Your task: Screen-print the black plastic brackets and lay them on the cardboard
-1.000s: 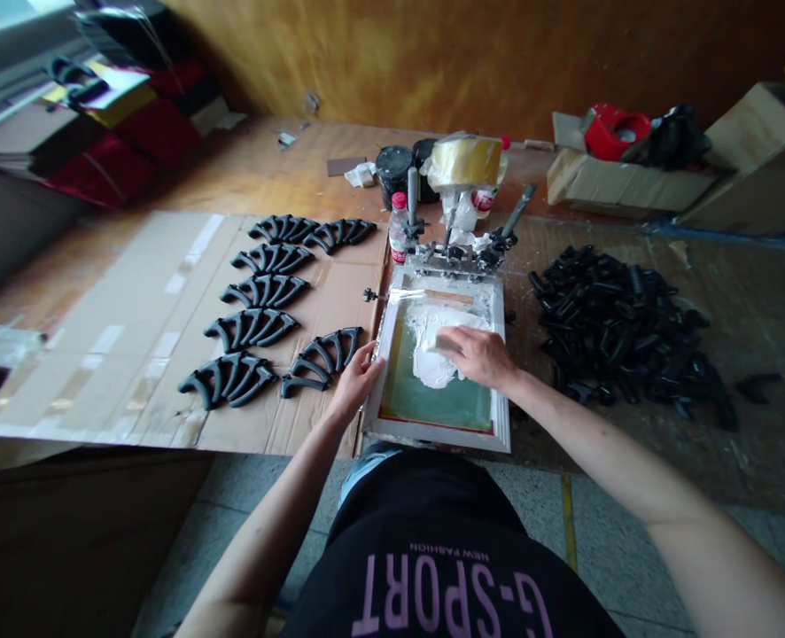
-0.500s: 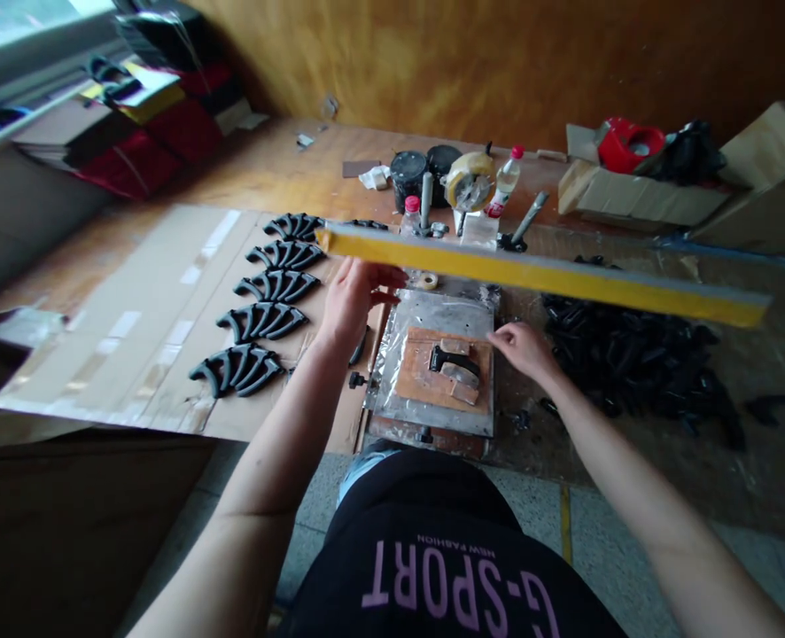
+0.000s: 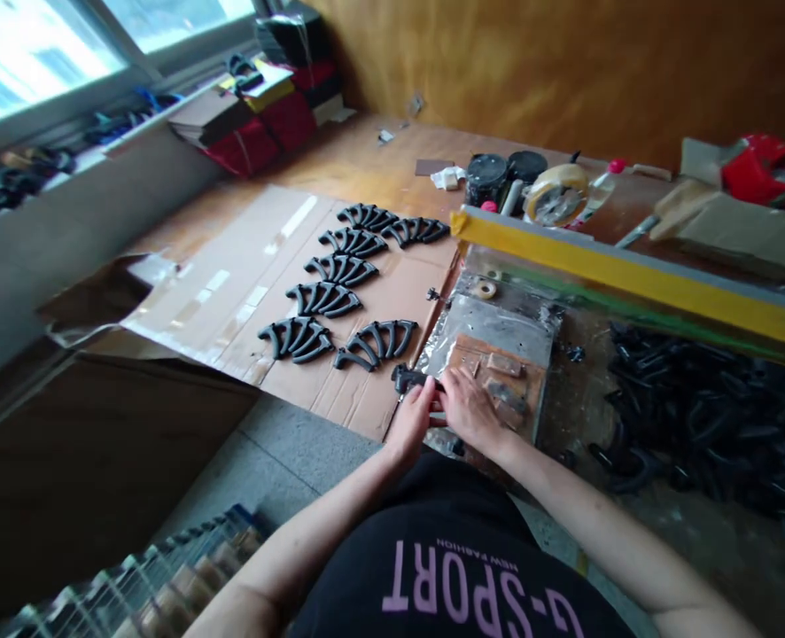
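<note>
Both hands meet at the left front of the metal plate (image 3: 529, 316). My left hand (image 3: 417, 415) is closed on a black curved part (image 3: 407, 379), whose one end sticks out to the left. My right hand (image 3: 469, 403) touches the same part from the right with bent fingers; its fingertips partly hide the part. Behind my right hand the wooden block (image 3: 531, 354) on the plate has no black part on it. Several fanned rows of similar black parts (image 3: 326, 299) lie on the cardboard sheet (image 3: 233, 266) to the left.
A yellow-edged bar (image 3: 632, 270) spans above the plate. On the right is a large heap of black parts (image 3: 718, 408). Black tubs (image 3: 486, 177), a tape roll (image 3: 557, 193) and a red object (image 3: 768, 168) stand at the back. A small ring (image 3: 485, 289) lies behind the plate.
The black part has left the wooden block and is now in my hands. Both hands have come together near my body. The view has turned left.
</note>
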### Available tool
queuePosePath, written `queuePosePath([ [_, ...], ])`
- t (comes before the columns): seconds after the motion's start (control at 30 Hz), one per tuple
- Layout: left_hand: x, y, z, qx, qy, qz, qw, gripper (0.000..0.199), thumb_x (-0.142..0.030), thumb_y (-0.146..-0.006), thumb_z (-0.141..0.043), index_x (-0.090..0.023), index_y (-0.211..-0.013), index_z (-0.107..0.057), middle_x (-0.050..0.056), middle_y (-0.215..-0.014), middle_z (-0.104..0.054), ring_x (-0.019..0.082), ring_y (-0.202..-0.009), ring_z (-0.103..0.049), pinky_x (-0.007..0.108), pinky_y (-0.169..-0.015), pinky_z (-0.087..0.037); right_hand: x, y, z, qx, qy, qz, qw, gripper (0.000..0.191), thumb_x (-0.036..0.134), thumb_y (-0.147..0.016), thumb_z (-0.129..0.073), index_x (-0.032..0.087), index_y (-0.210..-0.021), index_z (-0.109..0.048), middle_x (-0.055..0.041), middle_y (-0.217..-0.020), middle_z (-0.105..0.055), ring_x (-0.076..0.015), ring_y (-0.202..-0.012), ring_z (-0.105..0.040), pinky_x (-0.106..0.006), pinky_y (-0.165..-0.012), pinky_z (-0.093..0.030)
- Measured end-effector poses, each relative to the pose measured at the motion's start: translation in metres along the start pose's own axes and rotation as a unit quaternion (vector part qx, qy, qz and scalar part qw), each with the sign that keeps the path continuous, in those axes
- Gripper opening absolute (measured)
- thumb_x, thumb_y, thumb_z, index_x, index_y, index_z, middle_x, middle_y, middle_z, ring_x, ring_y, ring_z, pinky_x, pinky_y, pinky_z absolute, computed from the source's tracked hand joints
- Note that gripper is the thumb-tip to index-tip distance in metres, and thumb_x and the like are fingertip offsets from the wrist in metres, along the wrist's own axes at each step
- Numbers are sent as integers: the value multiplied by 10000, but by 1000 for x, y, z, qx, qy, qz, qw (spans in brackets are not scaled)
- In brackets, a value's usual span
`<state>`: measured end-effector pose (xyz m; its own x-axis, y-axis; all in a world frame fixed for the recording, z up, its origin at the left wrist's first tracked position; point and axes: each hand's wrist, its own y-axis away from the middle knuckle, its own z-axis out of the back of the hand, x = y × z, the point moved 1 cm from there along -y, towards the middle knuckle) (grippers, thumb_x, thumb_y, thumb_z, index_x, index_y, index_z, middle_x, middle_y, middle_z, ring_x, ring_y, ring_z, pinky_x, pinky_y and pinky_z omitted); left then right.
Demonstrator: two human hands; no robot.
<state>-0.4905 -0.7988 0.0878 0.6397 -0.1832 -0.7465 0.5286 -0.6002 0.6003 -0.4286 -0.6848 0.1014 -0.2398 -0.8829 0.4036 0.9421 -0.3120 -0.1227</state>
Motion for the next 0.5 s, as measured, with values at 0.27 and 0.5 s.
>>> queuePosePath([
  [0.27,6,-42,141,-199,-208,48,957,537,-599,-940,-246,-163,-878,-553,99,-764,-705,161,-601,-668,256,-551,-518,38,-102,-74,96,-29,38,994,230,309,-919,-579,202,-1113,-639,-91,-1122,-626,-254,-1109,-484,-378,-938,-423],
  [0.5,15,-53,180,-189,-344,108,913,599,-629,-899,-318,-178,-609,-585,99,-511,-639,215,-449,-610,320,-528,-491,57,-133,-114,179,36,-43,982,403,421,-863,-637,258,-1228,-589,-116,-1300,-505,-321,-1231,-377,-474,-916,-439],
])
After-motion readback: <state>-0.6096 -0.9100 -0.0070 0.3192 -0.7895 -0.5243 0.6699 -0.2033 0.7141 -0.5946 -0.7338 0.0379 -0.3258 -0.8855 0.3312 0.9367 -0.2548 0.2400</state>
